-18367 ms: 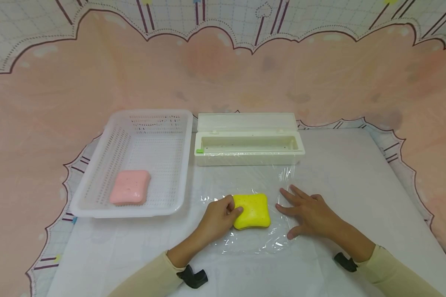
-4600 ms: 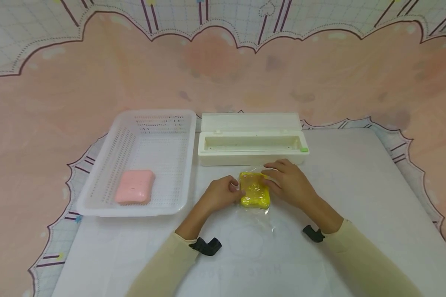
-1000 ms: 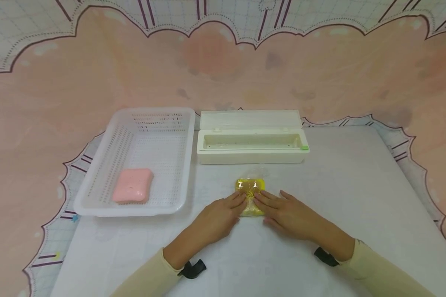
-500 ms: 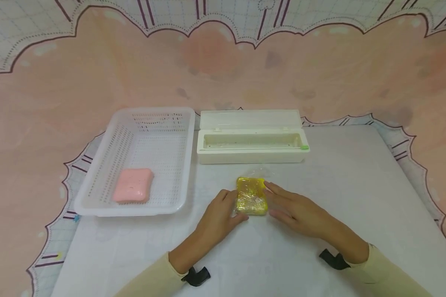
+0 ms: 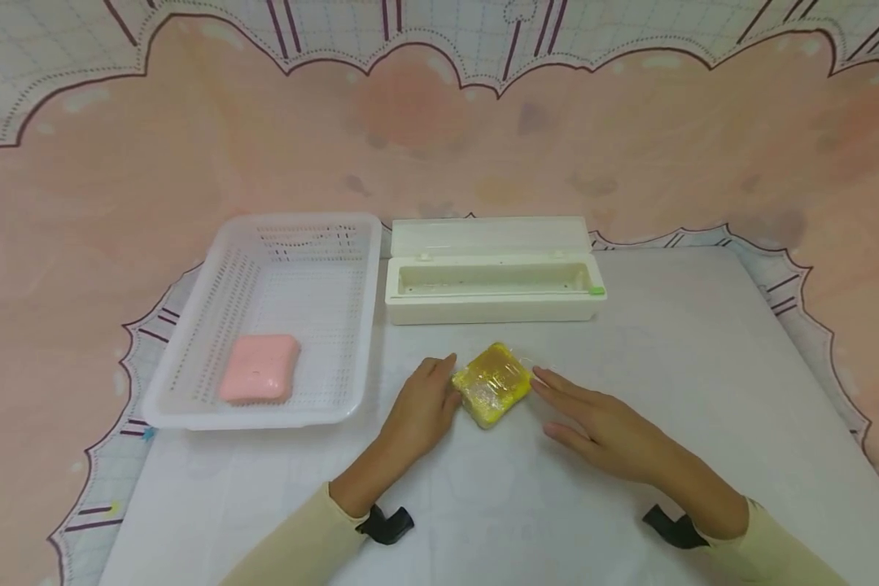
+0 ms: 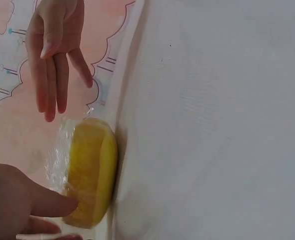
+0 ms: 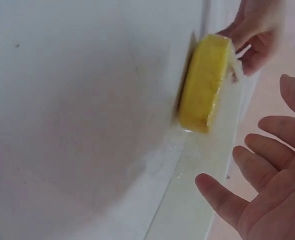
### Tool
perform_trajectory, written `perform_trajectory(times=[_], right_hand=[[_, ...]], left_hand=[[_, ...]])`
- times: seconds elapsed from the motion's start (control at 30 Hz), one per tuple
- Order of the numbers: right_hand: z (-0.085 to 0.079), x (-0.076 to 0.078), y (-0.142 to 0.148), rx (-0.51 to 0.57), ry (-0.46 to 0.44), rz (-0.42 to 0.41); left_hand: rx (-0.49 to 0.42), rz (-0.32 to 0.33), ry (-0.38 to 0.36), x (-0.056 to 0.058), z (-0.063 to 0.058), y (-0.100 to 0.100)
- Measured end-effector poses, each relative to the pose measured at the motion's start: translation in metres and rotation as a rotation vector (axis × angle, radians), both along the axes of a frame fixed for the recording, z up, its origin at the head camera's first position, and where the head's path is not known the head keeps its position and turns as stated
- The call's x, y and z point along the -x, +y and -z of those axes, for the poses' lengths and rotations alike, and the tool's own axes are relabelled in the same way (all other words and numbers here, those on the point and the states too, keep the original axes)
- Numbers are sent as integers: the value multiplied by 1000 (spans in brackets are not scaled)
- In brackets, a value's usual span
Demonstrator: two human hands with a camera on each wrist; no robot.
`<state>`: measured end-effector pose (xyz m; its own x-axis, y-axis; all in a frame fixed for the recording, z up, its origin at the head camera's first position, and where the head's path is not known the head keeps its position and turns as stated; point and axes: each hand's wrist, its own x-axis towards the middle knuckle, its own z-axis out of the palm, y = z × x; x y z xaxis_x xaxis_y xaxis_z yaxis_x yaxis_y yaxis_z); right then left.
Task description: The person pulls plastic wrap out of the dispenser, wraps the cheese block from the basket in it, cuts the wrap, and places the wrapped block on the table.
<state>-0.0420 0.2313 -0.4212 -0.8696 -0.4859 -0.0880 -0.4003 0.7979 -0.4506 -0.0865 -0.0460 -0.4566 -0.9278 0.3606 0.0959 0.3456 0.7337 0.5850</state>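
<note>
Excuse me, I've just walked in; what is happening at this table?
A person's left hand holds one end of a yellow soap-like block wrapped in clear film, while the open right hand is beside it. To the left, a pink block sits in a white basket. Beyond the hands, an open wrap dispenser stands.

In the head view, the bottom edge cuts off 2 sleeves (image 5: 293, 541). The right wrist view crops the right hand (image 7: 280, 192) and blurs the left hand (image 7: 260, 30), its fingers partly hidden behind the wrapped yellow block (image 7: 203, 85).
</note>
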Motion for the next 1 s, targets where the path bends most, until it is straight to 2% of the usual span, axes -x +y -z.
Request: perform_trajectory(times=[0.07,0.17,0.33,0.57,0.7,0.83,1.0], right_hand=[[-1,-1,1,4,7,3],[-2,-3,3,14,29,1],[-3,-3,6,29,56,-8],[-2,-4,6,31,47,-12],[-2,-5,6,34,44,-9],[-1,-5,7,36,62,0],[0,-1,8,50,70,16]], left_hand=[[3,-34,-14,-4,0,2],[-23,-84,-94,-14,-2,8],[-47,-102,-172,-20,-4,18],[-29,-34,-121,-6,4,15],[-37,2,-122,1,9,10],[-79,29,-134,0,11,10],[-16,65,-96,-1,14,15]])
